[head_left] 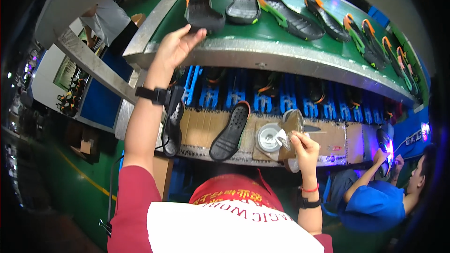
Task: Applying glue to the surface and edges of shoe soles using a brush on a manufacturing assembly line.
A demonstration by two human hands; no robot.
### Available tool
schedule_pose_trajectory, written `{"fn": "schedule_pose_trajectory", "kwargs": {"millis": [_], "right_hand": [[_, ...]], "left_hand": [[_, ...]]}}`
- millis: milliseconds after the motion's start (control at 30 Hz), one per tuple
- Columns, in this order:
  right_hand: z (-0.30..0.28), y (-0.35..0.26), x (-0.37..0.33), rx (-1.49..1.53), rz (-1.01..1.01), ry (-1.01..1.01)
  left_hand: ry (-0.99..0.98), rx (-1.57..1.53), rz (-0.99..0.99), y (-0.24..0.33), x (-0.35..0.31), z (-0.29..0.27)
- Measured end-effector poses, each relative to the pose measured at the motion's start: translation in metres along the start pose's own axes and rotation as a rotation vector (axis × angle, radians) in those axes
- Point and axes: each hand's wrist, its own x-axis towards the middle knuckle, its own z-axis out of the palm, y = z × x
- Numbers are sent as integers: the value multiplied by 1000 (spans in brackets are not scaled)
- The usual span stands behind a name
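Note:
My left hand [180, 47] reaches up to the belt's near edge, its fingers apart at the end of a black shoe sole with an orange rim [201, 11]. Whether the fingertips touch the sole is hard to tell. Over the cardboard-covered bench, my right hand [307, 152] is closed in a pinch. What it holds is unclear; a white crumpled piece [281, 137] and a brownish translucent thing [293, 122] are beside its fingertips. Just left of them stands a round white cup [268, 137]. Two more black soles lie on the bench, a perforated sole [230, 131] and another sole [173, 133] partly behind my left forearm.
Several black soles with orange and green edges line the green conveyor belt [276, 49]. Below its metal rail [262, 61] is a row of blue racks [236, 94]. At right, a co-worker in blue [377, 204] handles a sole [385, 147] under violet light. A metal post [93, 63] slants at left.

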Motion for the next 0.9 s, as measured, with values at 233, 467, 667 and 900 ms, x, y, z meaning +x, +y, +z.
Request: {"fn": "schedule_pose_trajectory", "kwargs": {"millis": [233,467,667,900], "right_hand": [[49,54,-4,-625,-364,-45],[73,124,0,-1038,-258,-224],[75,139,4,-1047,-251,-245],[76,142,8,-1063,-248,-285]], "left_hand": [[0,772,624,-106,-78,-51],[-57,1624,-255,-262,-163,-171],[-16,453,-884,-243,-151,-186],[9,-700,-845,-263,-182,-129]]}}
